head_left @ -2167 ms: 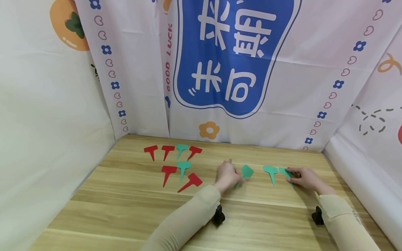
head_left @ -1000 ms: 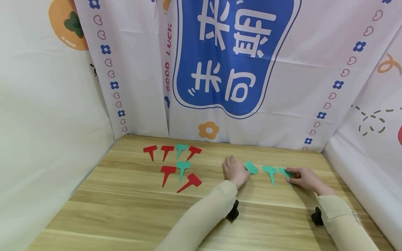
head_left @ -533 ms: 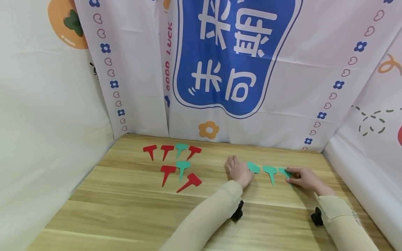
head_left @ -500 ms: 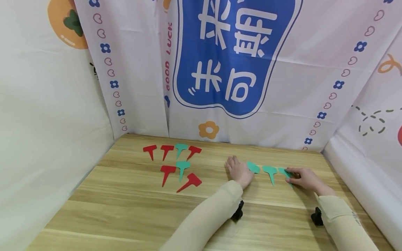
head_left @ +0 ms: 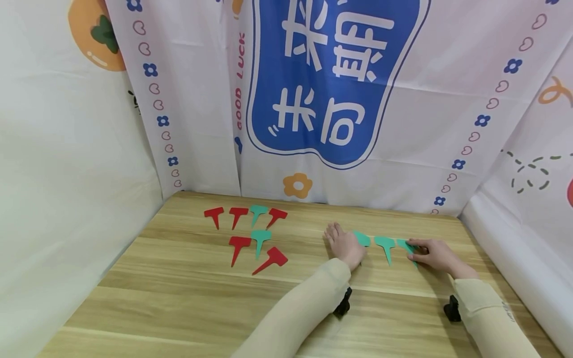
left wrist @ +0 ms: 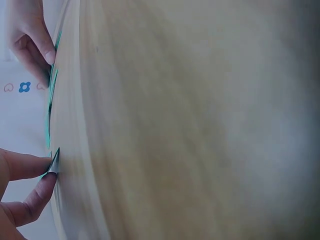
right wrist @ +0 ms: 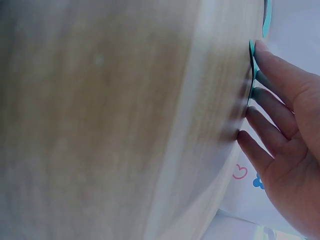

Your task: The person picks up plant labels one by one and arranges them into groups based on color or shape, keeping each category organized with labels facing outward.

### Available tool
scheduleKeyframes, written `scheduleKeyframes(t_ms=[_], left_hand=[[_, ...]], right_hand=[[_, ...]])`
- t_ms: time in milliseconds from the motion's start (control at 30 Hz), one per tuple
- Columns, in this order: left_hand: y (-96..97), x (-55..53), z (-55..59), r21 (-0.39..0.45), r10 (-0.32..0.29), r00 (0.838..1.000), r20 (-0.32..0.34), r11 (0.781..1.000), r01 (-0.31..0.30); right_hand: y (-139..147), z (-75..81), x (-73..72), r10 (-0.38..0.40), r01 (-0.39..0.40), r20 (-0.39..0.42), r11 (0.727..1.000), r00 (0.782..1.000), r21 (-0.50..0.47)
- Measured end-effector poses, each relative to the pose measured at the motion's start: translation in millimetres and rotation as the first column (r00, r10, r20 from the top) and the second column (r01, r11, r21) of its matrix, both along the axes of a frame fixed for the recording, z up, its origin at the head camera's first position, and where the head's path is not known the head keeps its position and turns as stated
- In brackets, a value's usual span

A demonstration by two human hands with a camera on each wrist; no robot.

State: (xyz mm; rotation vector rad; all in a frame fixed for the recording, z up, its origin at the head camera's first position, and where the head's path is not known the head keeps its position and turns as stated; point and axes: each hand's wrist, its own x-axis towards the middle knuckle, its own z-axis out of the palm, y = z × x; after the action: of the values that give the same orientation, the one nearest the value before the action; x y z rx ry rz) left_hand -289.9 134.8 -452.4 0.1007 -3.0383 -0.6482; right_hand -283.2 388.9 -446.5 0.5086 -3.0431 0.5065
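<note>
In the left wrist view, the thumb and index finger of my left hand [head_left: 348, 247] pinch a green T-shaped plant label [left wrist: 55, 162]. In the head view its head shows beyond the hand, while the stem is mostly hidden. To its right another green plant label [head_left: 385, 243] lies flat, stem towards me. My right hand [head_left: 435, 254] touches the rightmost green plant label [head_left: 403, 243] with its fingertips, partly covering it. In the right wrist view those fingers are spread and fairly straight along the label's edge.
Left on the wooden table [head_left: 188, 298] lie several red plant labels [head_left: 240, 242] and two green ones, including a green plant label [head_left: 260, 237]. They form two loose rows. A printed cloth [head_left: 206, 124] hangs behind the table, with white cloth at both sides.
My left hand has slid right with its green plant label, bringing the label's head closer to the middle green one and turning it. The right hand stays in place.
</note>
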Motion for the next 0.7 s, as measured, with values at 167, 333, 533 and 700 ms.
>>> scheduleKeyframes(t_ms=[167,333,533,700], left_hand=[[2.6,0.5,2.7,-0.014,0.010,1.000,0.009,1.000,-0.010],[5.5,0.6,1.8,0.005,0.009,1.000,0.004,1.000,-0.009],[6.7,2.0,2.7,0.015,0.012,1.000,-0.005,1.000,-0.012],[8.0,3.0,2.5,0.006,0.010,1.000,-0.008,1.000,-0.010]], right_hand=[[-1.0,1.2,-0.9,-0.004,0.004,0.004,1.000,1.000,0.001],[-0.6,1.3,-1.5,-0.001,0.001,0.001,1.000,1.000,0.004],[0.0,1.0,-1.3,0.003,-0.003,-0.004,1.000,1.000,-0.003],[0.9,0.3,-0.1,0.007,-0.007,-0.010,1.000,1.000,-0.004]])
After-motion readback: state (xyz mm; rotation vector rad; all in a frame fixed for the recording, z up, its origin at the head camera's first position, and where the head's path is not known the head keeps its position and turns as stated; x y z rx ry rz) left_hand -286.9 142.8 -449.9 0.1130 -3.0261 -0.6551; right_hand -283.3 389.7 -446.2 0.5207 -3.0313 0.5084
